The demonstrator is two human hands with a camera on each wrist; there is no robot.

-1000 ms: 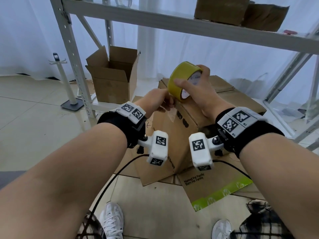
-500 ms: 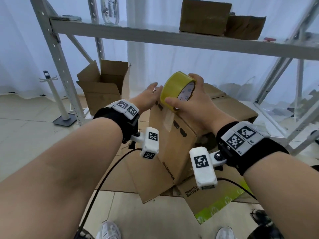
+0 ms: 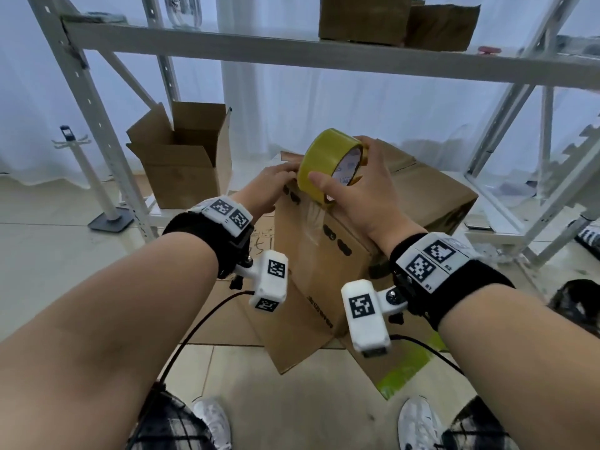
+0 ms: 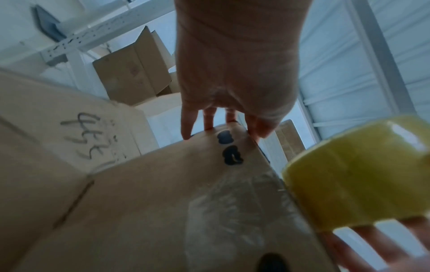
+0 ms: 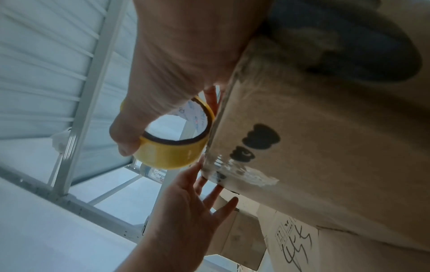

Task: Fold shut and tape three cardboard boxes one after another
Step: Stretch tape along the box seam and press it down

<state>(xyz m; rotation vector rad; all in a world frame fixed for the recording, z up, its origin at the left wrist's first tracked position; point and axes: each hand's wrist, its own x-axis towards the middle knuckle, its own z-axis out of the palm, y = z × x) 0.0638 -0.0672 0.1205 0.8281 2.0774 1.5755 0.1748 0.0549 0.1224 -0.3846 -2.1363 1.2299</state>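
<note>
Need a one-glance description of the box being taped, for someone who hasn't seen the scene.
Under the white metal shelving rack, find the brown cardboard box nearest the person, below the yellow tape roll. Unlike the open-flapped cardboard box at back left, it is closed, with black blob prints.

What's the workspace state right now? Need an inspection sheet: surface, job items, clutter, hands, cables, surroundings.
Surface: tiled floor, with flattened cardboard under the work.
Job's things: closed box standing on the floor, clear tape strip stuck on its near face; yellow tape roll at its top edge; open box behind, flaps up.
Clutter: two cardboard boxes on the shelf.
Hands: left hand flat on the closed box's top, fingers straight; right hand grips the roll.
Cables: black cable hanging from the left wrist camera.
Surroundings: metal rack, white curtain, white stand.
</note>
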